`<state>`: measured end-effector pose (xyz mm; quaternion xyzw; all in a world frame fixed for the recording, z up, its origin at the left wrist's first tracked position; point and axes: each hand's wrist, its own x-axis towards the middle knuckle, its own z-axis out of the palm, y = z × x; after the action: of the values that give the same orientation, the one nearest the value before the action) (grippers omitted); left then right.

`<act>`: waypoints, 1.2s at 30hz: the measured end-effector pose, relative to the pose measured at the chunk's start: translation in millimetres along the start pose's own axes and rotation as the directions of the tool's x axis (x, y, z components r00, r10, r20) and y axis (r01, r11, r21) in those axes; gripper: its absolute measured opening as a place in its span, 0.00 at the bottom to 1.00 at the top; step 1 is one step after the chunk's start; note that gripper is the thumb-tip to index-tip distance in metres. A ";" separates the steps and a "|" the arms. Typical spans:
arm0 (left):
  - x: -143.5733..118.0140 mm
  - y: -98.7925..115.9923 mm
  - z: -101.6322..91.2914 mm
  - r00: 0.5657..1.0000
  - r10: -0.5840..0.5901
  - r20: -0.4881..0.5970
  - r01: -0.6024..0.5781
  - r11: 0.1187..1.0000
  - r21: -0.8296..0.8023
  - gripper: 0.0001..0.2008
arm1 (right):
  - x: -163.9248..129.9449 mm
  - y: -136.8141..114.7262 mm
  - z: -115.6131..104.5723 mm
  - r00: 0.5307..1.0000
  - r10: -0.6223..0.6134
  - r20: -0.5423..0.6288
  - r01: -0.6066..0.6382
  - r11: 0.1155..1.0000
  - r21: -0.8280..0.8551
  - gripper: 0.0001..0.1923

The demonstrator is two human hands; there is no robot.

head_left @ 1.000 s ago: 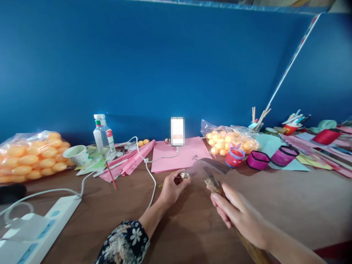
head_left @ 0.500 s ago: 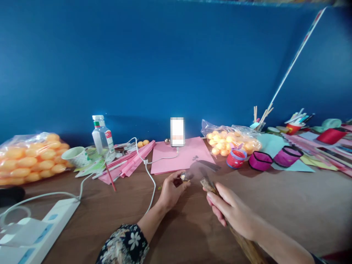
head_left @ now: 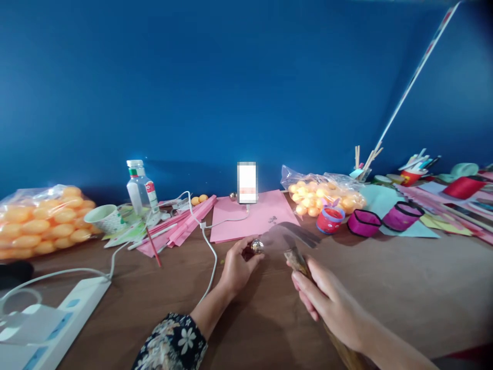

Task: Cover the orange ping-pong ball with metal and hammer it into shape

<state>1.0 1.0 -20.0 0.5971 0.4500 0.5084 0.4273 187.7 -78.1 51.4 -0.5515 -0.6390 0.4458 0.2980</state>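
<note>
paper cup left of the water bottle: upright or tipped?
Tipped. The paper cup lies on its side on the table, its open mouth facing left toward the bag of orange balls, beside the upright water bottle.

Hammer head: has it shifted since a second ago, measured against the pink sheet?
Cannot tell. The blurred hammer head hangs over the pink sheet's near right corner as before, gripped by the right hand; the camera drifted too.

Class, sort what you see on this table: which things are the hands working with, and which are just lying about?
In use: left hand pinching a small shiny ball; right hand gripping a hammer.

Lying about: bottle, paper cup, phone, pink paper, bags of orange balls.
</note>
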 end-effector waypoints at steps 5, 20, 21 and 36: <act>-1.2 1.2 0.4 0.999 0.020 -0.032 -0.018 0.998 0.058 0.22 | -0.2 -3.1 1.5 0.999 0.012 0.040 -0.009 0.998 -0.060 0.14; 0.5 6.9 0.3 0.997 -0.070 -0.021 0.070 0.997 0.010 0.21 | -1.5 -1.8 7.1 0.999 0.033 0.023 -0.034 0.998 0.057 0.14; 0.5 7.9 0.8 0.995 -0.099 -0.003 0.098 0.995 -0.030 0.21 | -1.6 -1.9 7.3 0.999 0.032 0.024 -0.033 0.998 0.051 0.14; -1.3 19.0 2.0 0.969 -0.237 0.069 0.245 0.890 -0.384 0.21 | -3.8 -0.8 5.7 1.000 0.022 0.019 -0.025 0.993 0.115 0.14</act>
<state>4.8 -4.7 -2.2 0.4449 0.4060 0.5245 0.6018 183.2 -83.1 50.1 -0.5370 -0.6082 0.4902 0.3185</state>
